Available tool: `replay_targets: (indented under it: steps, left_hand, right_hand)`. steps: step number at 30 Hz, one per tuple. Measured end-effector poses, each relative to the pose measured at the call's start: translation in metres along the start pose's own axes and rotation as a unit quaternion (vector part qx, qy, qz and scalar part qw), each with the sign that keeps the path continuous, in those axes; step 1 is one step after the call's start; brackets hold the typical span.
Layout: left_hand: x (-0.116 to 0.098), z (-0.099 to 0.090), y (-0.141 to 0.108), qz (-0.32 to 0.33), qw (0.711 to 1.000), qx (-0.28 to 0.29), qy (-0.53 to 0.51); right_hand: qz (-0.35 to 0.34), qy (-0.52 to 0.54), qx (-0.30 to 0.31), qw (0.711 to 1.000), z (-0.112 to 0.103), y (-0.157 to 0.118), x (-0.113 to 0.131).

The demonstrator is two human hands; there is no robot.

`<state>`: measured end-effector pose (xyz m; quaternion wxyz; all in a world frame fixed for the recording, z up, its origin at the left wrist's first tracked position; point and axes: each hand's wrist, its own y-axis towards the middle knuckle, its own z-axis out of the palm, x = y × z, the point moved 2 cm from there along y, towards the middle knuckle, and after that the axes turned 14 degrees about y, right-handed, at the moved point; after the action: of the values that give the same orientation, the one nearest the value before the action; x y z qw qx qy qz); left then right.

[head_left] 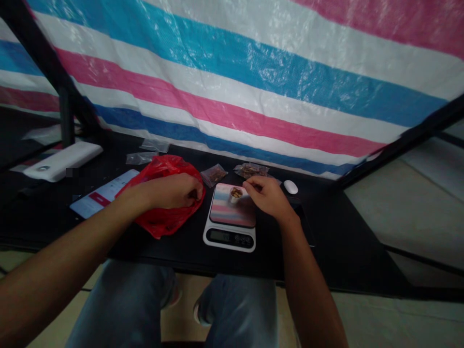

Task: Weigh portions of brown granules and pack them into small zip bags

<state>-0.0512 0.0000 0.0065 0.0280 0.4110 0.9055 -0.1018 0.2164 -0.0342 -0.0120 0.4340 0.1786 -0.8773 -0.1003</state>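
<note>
A white kitchen scale [229, 238] has a reflective top plate [232, 215] that mirrors the striped sheet. On the plate stands a small white cup [234, 199] filled with brown pieces [237, 192]. My right hand [267, 195] is at the plate's right edge, thumb and forefinger pinched close beside the cup; whether they touch it or hold a piece is unclear. Left of the scale lies an open red plastic bag [159, 224]. My left hand [177, 190] is over the bag's mouth with its fingers curled; what they hold, if anything, is hidden.
Behind the scale lie a small clear bag [214, 175] and a larger one [251, 170], both with brown contents. A white mouse [290, 187] is at right. A lit phone or tablet [97, 195], a white device [65, 160] and clear bags [141, 157] lie left. A striped sheet [232, 92] hangs behind.
</note>
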Motion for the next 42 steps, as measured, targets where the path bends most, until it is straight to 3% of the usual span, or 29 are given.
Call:
replay_targets:
  steps: [14,28,34,38,42]
  left_hand:
    - [0.010,-0.008,-0.008,-0.058,0.995,0.069,-0.031]
    - [0.040,0.007,-0.008,-0.022,0.998,0.065,-0.014]
    - [0.011,-0.020,-0.002,0.002,0.999,-0.011,-0.050]
    - [-0.018,-0.036,0.021,0.073,0.992,-0.098,-0.032]
    - [-0.039,-0.038,0.050,0.134,0.981,-0.137,-0.017]
  right_hand:
    - [0.007,-0.009,0.003,1.000,0.001,0.000,-0.001]
    - [0.012,-0.021,0.004,1.000,0.001,-0.001,-0.003]
    - [0.009,-0.017,0.005,1.000,0.000,0.000,-0.003]
    - [0.005,-0.020,0.000,1.000,-0.001,0.000,-0.003]
    - [0.001,-0.012,-0.004,1.000,-0.002,0.001,-0.003]
